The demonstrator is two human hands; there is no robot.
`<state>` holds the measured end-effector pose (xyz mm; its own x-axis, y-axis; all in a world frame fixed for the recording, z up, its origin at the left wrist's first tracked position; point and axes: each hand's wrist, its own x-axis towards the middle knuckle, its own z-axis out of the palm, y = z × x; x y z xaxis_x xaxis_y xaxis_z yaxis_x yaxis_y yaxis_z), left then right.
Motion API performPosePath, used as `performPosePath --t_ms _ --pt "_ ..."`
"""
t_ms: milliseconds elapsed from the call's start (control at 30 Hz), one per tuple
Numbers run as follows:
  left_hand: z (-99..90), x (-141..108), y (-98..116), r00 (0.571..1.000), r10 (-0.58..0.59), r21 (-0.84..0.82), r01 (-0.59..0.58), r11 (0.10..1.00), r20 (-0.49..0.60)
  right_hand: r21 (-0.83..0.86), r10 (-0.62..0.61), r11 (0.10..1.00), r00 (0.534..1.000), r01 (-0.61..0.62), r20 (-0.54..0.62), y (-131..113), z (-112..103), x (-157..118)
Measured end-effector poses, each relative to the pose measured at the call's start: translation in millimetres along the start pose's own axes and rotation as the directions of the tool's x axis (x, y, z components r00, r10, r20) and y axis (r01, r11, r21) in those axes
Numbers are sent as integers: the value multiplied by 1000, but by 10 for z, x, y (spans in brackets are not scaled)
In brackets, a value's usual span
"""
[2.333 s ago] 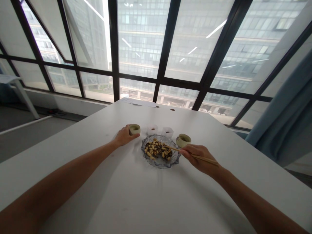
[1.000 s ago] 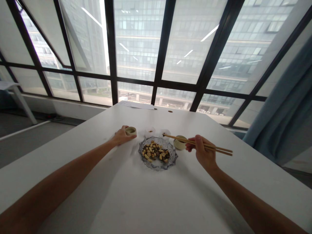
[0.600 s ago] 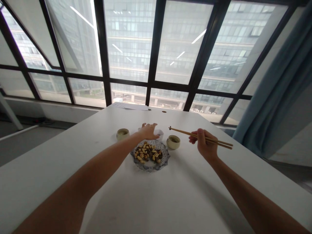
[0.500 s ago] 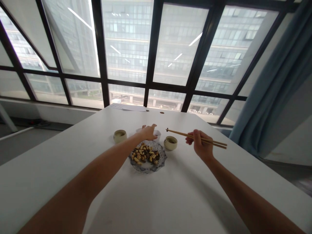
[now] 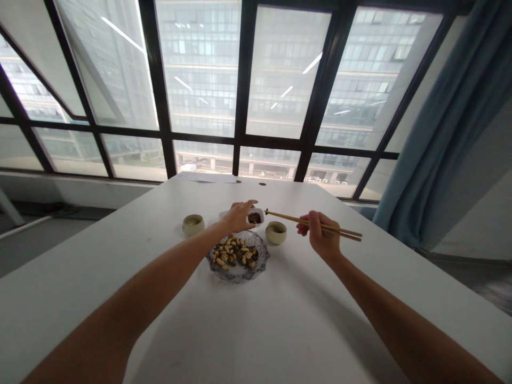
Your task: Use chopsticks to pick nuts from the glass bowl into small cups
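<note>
A glass plate (image 5: 240, 269) heaped with mixed nuts and seeds sits mid-table. My left hand (image 5: 237, 215) reaches over it and grips a small white cup (image 5: 255, 216) with dark bits inside, tilted toward me just behind the plate. My right hand (image 5: 319, 234) holds a pair of wooden chopsticks (image 5: 294, 219) above the table, their tips pointing left at the white cup. One green cup (image 5: 192, 224) stands left of the plate, another green cup (image 5: 276, 232) to its right, below the chopsticks.
The white table (image 5: 256, 330) runs up to tall dark-framed windows. A sheet of paper (image 5: 206, 177) lies at the far edge. A blue curtain (image 5: 440, 122) hangs on the right. Grey floor lies to the left.
My left hand left the green cup on the left, crossed to the small white cup and tipped it up. My right hand lifted the chopsticks off the plate and holds them level.
</note>
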<state>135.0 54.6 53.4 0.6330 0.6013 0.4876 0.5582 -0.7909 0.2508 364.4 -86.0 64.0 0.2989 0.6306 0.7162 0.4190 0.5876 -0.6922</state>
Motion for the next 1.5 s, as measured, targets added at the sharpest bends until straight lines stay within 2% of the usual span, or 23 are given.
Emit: performPosePath --t_ms 167,233,367,433,500,567,633,733,833,933,1033,1233,1367,1500 --pt "21 2 24 1000 18 -57 -19 998 -8 -81 -13 996 974 32 226 123 115 -108" --pt "32 20 10 1000 -3 -57 3 998 3 -76 19 997 977 -3 212 99 134 -97" --pt "66 91 -20 990 -108 -18 110 994 92 45 91 995 995 -93 42 -182 105 -16" --pt "76 132 -18 975 -157 20 156 988 155 42 151 987 985 -155 84 -373 83 9" --pt "58 153 -12 965 -173 50 166 985 199 -26 206 978 958 -205 198 -535 78 1" --pt "1 132 -19 965 -156 77 143 987 210 -107 219 975 934 -196 283 -642 103 -36" --pt "-100 44 -62 977 -118 115 99 988 179 -182 187 975 911 -126 369 -692 161 -85" --pt "-294 -221 -219 995 -64 180 49 982 81 -231 125 973 847 -2 517 -698 299 -141" --pt "-455 -583 -468 995 -93 194 99 976 -38 -219 100 975 809 37 580 -650 454 -156" --pt "-510 -932 -721 968 -218 149 236 960 -128 -196 101 981 828 11 552 -570 570 -147" --pt "-469 -1187 -888 927 -333 95 352 931 -176 -158 133 986 844 -57 519 -500 606 -142" --pt "-321 -1377 -963 841 -468 -138 447 884 -273 -54 198 980 905 -192 376 -516 513 -249" --pt "-297 -1387 -939 785 -574 -252 521 815 -235 -23 200 976 846 -217 495 -603 498 -404" --pt "-325 -1387 -903 776 -599 -273 543 794 -200 -5 229 963 812 -269 536 -681 525 -469"
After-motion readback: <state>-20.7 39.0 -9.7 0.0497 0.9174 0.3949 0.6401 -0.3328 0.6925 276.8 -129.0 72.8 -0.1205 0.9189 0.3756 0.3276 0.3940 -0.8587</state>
